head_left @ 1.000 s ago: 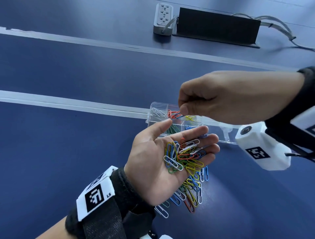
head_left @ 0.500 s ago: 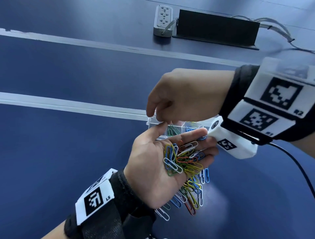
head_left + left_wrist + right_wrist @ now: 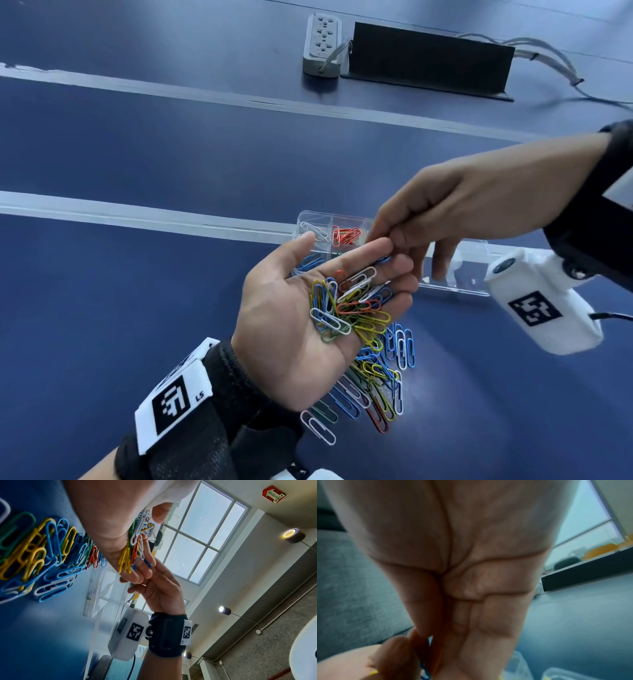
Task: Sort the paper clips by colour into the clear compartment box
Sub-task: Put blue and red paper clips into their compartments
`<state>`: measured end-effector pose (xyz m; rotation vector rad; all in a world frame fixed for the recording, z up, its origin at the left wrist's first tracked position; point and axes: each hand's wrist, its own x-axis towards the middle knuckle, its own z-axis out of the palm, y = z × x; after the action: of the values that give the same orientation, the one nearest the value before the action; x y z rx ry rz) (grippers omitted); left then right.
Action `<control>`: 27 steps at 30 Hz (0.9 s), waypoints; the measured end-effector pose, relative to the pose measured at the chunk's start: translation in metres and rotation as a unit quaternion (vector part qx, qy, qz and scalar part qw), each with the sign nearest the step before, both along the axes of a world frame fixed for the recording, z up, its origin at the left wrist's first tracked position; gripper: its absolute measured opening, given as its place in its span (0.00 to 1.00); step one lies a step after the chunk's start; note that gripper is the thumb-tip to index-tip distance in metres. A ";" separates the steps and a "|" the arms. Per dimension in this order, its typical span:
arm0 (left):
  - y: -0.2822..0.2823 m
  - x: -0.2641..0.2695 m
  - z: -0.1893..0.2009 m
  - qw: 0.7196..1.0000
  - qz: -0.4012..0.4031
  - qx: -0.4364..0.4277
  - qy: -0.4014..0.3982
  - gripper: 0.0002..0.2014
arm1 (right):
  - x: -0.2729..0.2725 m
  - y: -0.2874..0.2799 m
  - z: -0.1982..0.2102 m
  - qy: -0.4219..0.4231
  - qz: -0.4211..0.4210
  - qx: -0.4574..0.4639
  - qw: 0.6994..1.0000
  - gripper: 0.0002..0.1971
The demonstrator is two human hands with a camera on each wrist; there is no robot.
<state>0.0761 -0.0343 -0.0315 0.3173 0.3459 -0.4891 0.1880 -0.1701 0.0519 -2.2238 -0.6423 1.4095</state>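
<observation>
My left hand [image 3: 356,262] lies palm up above the table and carries a heap of mixed paper clips [image 3: 349,308] in white, yellow, green, blue and orange. My right hand [image 3: 383,240] reaches in from the right, and its thumb and forefinger pinch a blue clip [image 3: 385,259] at the left fingertips. The right wrist view shows that blue clip [image 3: 424,669] between thumb and finger. Behind the hands sits the clear compartment box [image 3: 310,216], holding white clips [image 3: 313,229], red clips [image 3: 346,235] and blue clips [image 3: 308,262]. More loose clips [image 3: 376,383] lie on the table under my left hand.
The box's clear lid [image 3: 472,274] lies open to the right. A grey power strip [image 3: 322,42], a black panel [image 3: 428,61] and cables [image 3: 561,65] sit at the far edge. White strips [image 3: 137,216] cross the blue table.
My right hand left the spot over the box's far compartments and came down to the left hand's fingertips, where it now pinches a blue clip. The left hand has barely moved.
</observation>
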 end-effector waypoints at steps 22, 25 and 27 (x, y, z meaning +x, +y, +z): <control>0.000 -0.002 -0.001 0.999 -0.004 -0.039 -0.004 0.27 | 0.007 0.013 -0.006 -0.048 -0.260 0.134 0.955 0.17; 0.001 -0.002 -0.003 0.999 -0.010 -0.042 -0.003 0.28 | 0.001 0.016 -0.003 -0.065 -0.238 0.158 0.956 0.17; 0.001 -0.002 -0.003 0.999 -0.016 -0.042 -0.006 0.29 | -0.005 0.020 -0.002 -0.054 -0.197 0.152 0.967 0.15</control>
<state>0.0740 -0.0332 -0.0346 0.2436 0.3083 -0.5325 0.1827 -0.1504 0.0494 -2.0473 -0.3882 0.9304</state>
